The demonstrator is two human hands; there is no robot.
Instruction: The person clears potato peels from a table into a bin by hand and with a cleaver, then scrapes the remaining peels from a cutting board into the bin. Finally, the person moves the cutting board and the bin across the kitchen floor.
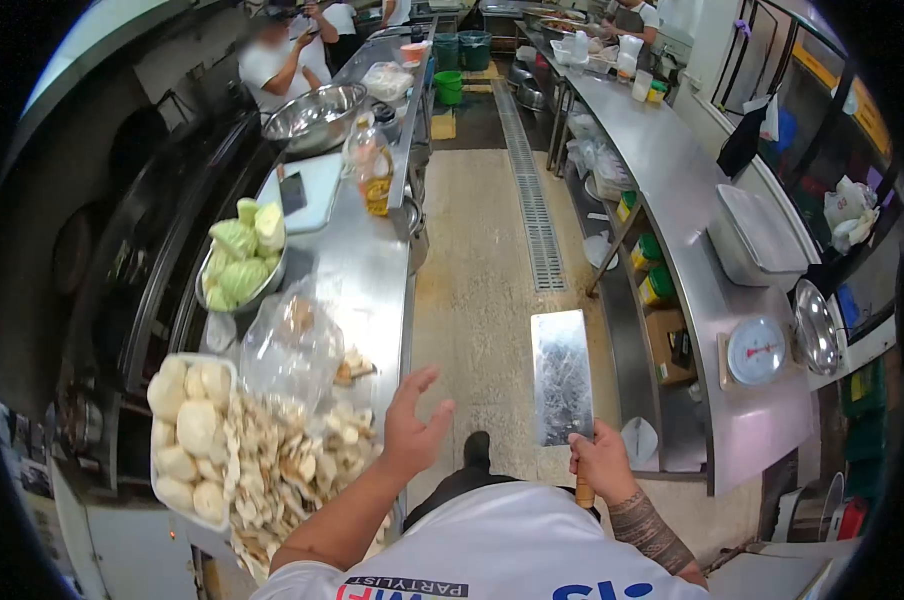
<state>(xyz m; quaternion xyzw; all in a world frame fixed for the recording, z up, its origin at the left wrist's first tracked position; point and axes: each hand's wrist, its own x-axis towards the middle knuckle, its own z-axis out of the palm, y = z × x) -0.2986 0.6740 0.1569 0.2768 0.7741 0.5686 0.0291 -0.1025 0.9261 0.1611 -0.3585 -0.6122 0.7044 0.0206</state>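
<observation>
- Currently, one cleaver [562, 375] in the right hand [600, 460]: fingers wrapped fully round the wooden handle [584, 490], whose butt shows on the near side of the fist.
- Blade lies wholly on the far side of that grip, broad face up, over the floor [472, 260] between two counters; pale scraps or streaks on the metal.
- One left hand [419, 425]: fingers spread, nothing held, near the right edge of the left counter [367, 285], close to a heap of peelings [297, 450].
- Left counter, near end: one white tub [234, 377] of peeled vegetables [199, 428], stacked, full number uncertain; one clear plastic bag [290, 345] beyond the peelings.
- Farther along: one bowl of cut cabbage [240, 262]; one cutting board [319, 200] bearing one dark blade [292, 193]; one oil bottle [375, 180]; one big steel bowl [314, 118].
- Right counter [662, 170]: one dial scale [756, 350], one lidded container [754, 245].
</observation>
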